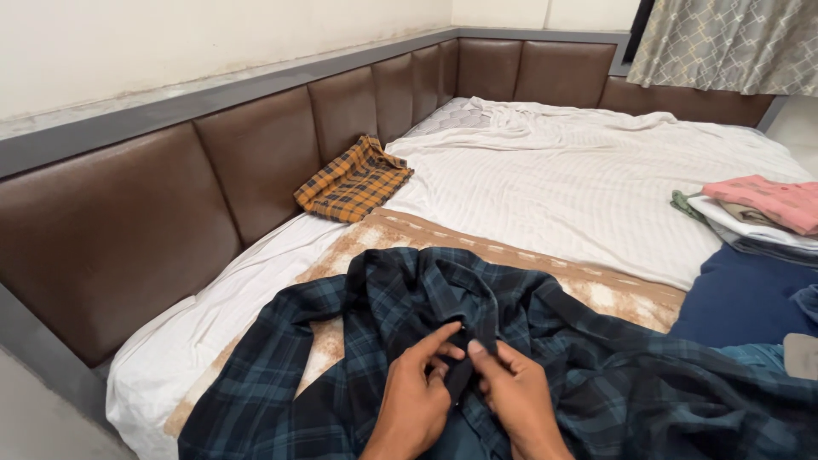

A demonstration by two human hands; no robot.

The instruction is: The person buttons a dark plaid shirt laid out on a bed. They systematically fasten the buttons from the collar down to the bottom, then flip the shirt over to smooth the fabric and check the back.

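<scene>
A dark blue-green plaid shirt (pixel 596 375) lies spread and rumpled on the bed in front of me. My left hand (pixel 417 396) and my right hand (pixel 515 396) meet at its front opening near the collar. Both pinch the dark fabric edge between thumb and fingers, close to a small button. The shirt's collar (pixel 443 285) points away from me.
A folded orange-and-black plaid cloth (pixel 354 181) rests against the brown padded headboard (pixel 256 162). A stack of folded clothes with a pink one on top (pixel 763 209) sits at the right, over a dark blue cloth (pixel 741 298). White striped sheet (pixel 579 179) covers the bed; a curtain (pixel 724 43) hangs behind.
</scene>
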